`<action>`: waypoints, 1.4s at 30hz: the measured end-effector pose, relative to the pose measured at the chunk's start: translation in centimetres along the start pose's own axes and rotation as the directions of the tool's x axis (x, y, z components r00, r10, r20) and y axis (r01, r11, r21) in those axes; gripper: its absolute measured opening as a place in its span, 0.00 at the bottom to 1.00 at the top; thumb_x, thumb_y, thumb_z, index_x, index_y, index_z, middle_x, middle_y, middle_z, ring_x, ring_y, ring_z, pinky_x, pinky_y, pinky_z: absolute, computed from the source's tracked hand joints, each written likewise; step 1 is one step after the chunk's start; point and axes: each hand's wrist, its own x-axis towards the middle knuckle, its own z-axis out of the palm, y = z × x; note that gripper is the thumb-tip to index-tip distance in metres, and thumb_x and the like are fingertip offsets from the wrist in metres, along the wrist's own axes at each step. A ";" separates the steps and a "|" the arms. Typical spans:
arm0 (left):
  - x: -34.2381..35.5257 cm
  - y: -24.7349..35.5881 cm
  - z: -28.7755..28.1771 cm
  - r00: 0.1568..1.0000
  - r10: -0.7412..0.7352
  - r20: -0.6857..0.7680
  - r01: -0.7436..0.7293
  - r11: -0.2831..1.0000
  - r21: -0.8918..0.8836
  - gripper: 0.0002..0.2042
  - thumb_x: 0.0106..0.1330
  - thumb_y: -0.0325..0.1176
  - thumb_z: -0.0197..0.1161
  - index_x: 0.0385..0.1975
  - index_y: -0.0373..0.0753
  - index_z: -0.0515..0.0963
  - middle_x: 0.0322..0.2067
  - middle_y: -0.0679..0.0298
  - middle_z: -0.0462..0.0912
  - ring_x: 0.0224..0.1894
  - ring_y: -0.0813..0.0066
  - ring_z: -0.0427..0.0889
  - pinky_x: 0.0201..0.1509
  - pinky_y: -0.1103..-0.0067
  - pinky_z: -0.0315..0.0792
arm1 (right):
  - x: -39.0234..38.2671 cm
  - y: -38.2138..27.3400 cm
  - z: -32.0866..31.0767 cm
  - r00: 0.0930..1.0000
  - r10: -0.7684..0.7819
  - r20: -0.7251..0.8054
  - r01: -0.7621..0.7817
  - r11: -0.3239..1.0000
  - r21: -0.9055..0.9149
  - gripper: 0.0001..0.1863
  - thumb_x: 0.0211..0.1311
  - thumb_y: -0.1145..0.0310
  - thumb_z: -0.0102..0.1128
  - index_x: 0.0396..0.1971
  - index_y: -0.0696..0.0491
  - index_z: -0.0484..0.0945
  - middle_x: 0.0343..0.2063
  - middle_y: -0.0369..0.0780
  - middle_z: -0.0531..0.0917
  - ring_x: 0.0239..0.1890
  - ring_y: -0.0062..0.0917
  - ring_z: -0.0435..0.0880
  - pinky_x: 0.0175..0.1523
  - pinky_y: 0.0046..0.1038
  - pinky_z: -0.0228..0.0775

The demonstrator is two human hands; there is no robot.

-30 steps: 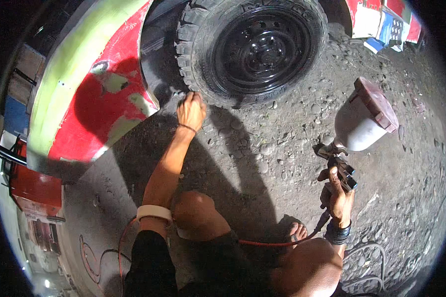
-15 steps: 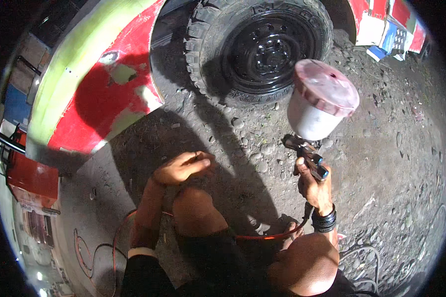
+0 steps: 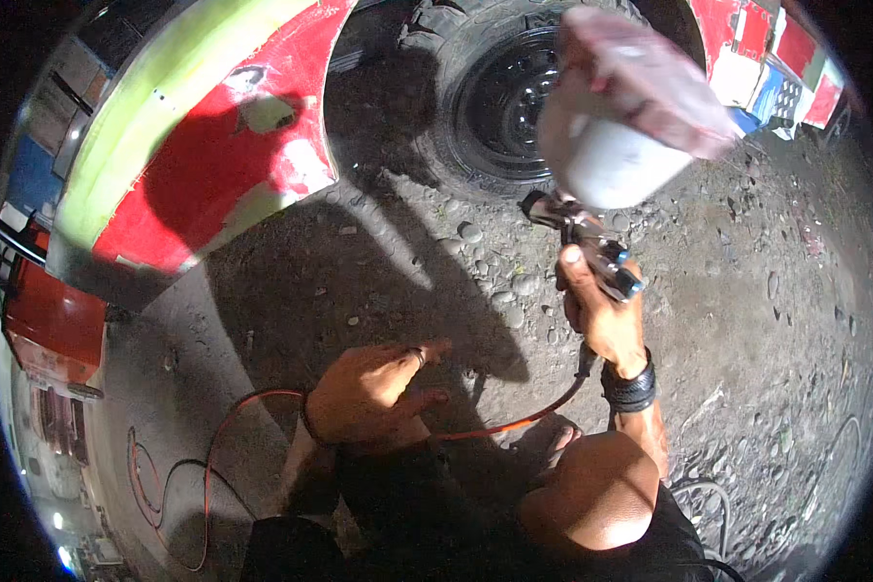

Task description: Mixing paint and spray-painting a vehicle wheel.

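My right hand (image 3: 606, 320) has spray gun (image 3: 587, 236), fingers wrapped round its handle; gun above ground (image 3: 708, 339), cup (image 3: 611, 160) overlapping wheel's (image 3: 494, 126) right edge. Left hand (image 3: 364, 393): thumb spread from fingers, near red hose (image 3: 514, 425).

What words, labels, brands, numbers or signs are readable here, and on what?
No text is clear enough to quote.
Off-road tyre: partly hidden and shaded; any sidewall lettering unreadable.
Gravity-feed spray gun: no legible marking.
Blue-and-white sheet: any print too small.
Red-and-green body panel: colour patches, no lettering visible.
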 end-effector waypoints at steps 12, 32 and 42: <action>-1.3 0.8 -0.4 0.993 -0.118 0.005 0.116 0.978 0.172 0.27 0.71 0.48 0.63 0.57 0.28 0.76 0.43 0.48 0.87 0.44 0.53 0.87 0.47 0.64 0.82 | -0.9 9.1 0.5 0.994 0.078 -0.074 -0.087 0.987 -0.133 0.22 0.73 0.55 0.63 0.54 0.58 0.81 0.24 0.34 0.82 0.27 0.19 0.78 0.35 0.25 0.71; -1.6 0.3 0.4 0.996 -0.071 -0.055 0.079 0.986 0.144 0.26 0.70 0.48 0.65 0.56 0.30 0.78 0.40 0.50 0.88 0.39 0.53 0.88 0.43 0.65 0.82 | -0.1 9.5 0.2 0.995 0.055 -0.087 -0.077 0.956 -0.284 0.32 0.71 0.51 0.62 0.65 0.59 0.73 0.33 0.47 0.88 0.34 0.31 0.89 0.44 0.32 0.78; -0.9 0.6 0.5 0.996 -0.071 -0.044 0.076 0.990 0.122 0.26 0.69 0.48 0.66 0.56 0.31 0.78 0.40 0.53 0.88 0.40 0.55 0.89 0.45 0.64 0.82 | -1.4 7.1 0.7 0.980 0.197 0.005 -0.197 0.979 -0.056 0.30 0.72 0.53 0.64 0.64 0.58 0.74 0.25 0.35 0.81 0.27 0.19 0.78 0.36 0.25 0.73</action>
